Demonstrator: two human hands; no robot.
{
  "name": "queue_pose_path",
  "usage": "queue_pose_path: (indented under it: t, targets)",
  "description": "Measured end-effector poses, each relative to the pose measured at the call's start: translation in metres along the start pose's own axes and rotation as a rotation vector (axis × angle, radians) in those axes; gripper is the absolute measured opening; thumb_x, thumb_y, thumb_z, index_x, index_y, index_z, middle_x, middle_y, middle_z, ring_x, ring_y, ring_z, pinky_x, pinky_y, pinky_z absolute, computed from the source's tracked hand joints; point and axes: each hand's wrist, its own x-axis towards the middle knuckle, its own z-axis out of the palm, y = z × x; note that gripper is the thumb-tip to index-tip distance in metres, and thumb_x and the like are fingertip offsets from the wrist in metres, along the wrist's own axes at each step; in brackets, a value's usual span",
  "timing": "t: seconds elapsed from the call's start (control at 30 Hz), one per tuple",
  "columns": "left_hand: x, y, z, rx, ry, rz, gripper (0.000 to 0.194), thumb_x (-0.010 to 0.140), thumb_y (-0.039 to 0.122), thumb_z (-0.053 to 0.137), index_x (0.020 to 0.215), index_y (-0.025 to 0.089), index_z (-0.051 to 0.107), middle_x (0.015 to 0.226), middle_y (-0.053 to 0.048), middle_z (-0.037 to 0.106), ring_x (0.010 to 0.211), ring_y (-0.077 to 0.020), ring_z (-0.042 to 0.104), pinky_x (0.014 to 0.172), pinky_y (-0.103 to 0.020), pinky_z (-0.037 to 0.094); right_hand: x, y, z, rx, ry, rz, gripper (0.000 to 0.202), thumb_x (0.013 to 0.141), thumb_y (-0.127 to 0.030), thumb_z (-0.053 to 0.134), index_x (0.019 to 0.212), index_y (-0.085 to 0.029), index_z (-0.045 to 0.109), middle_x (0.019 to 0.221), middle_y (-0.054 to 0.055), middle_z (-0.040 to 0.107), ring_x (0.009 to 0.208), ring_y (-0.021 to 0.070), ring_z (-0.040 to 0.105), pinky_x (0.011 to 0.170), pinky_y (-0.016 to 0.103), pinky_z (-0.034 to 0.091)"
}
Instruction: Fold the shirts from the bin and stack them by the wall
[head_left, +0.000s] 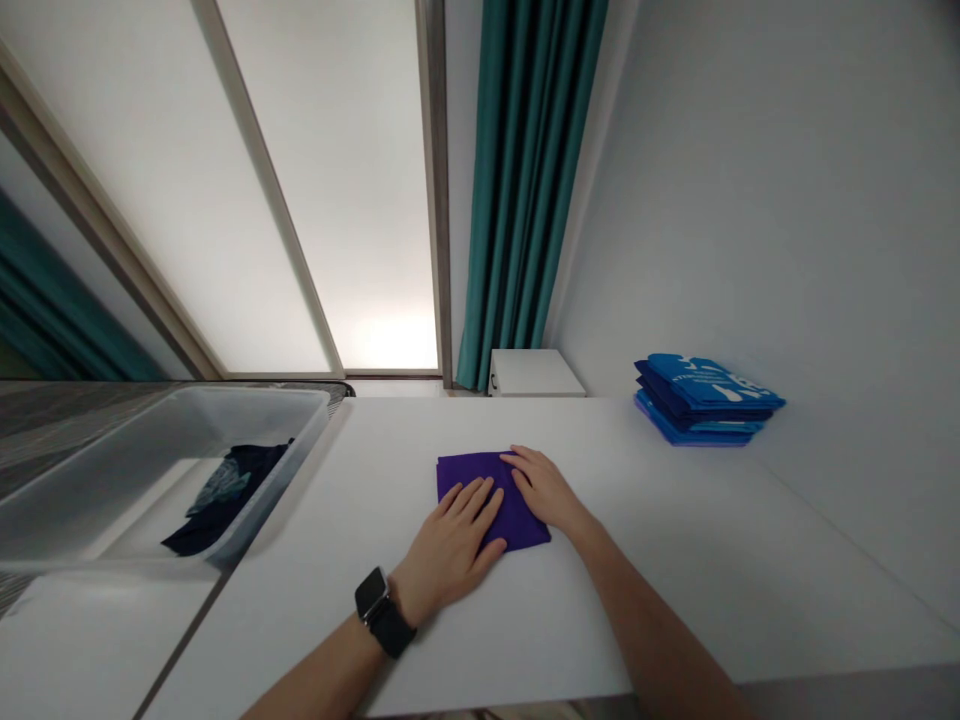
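A folded purple cloth (pixel 517 515) lies flat on the white table in front of me. My left hand (pixel 457 545), with a black watch (pixel 373 597) on its wrist, rests palm down across the cloth's lower left part, fingers stretched out. At the cloth's upper right edge, my right hand (pixel 546 488) lies with its fingertips on the fabric and its fingers apart. Whether the cloth is a bag or a garment cannot be made out.
A stack of folded blue fabric pieces (pixel 705 400) with white print sits at the right by the wall. To the left stands a translucent plastic bin (pixel 311 415) holding dark folded fabric (pixel 225 500). A small white cabinet (pixel 536 372) is beyond the table's (pixel 360 660) far edge.
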Motion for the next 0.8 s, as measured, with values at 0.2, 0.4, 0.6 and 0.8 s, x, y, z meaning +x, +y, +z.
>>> queue_pose_path:
  t: [0.2,0.4,0.6,0.8]
  targets:
    - [-0.002,-0.009,0.005,0.046,-0.042,0.020,0.053,0.099,0.048,0.033,0.146,0.023,0.038,0.152,-0.008,0.040,0.141,-0.0239,0.034,0.116,-0.046,0.027,0.001,-0.001,-0.002,-0.018,-0.017,0.018,0.040,0.096,-0.025,0.038,0.130,-0.023,0.060,0.140,0.008,0.054,0.130,0.0205,0.046,0.113,0.044,0.032]
    - [-0.002,-0.028,-0.005,0.026,-0.070,0.060,0.049,0.100,0.045,0.034,0.146,0.028,0.039,0.150,-0.004,0.042,0.139,-0.0209,0.037,0.116,-0.043,0.026,0.001,-0.001,-0.003,-0.011,-0.028,0.012,0.041,0.097,-0.026,0.036,0.130,-0.020,0.060,0.138,0.009,0.055,0.129,0.0212,0.047,0.112,0.043,0.032]
    - [0.002,-0.079,-0.018,0.020,-0.135,0.092,0.046,0.102,0.044,0.031,0.144,0.031,0.041,0.150,0.001,0.042,0.142,-0.0167,0.032,0.119,-0.040,0.018,-0.002,0.006,-0.002,0.031,-0.010,-0.034,0.042,0.094,-0.021,0.037,0.129,-0.020,0.060,0.135,0.009,0.057,0.127,0.0216,0.049,0.112,0.045,0.034]
    - [0.023,-0.095,-0.023,0.045,-0.083,-0.079,0.047,0.101,0.047,0.027,0.134,0.028,0.055,0.144,-0.002,0.051,0.140,-0.0202,0.036,0.118,-0.045,0.020,-0.006,0.010,0.001,0.080,-0.028,-0.099,0.058,0.079,-0.004,0.037,0.131,-0.021,0.058,0.134,0.006,0.059,0.128,0.0204,0.049,0.113,0.047,0.032]
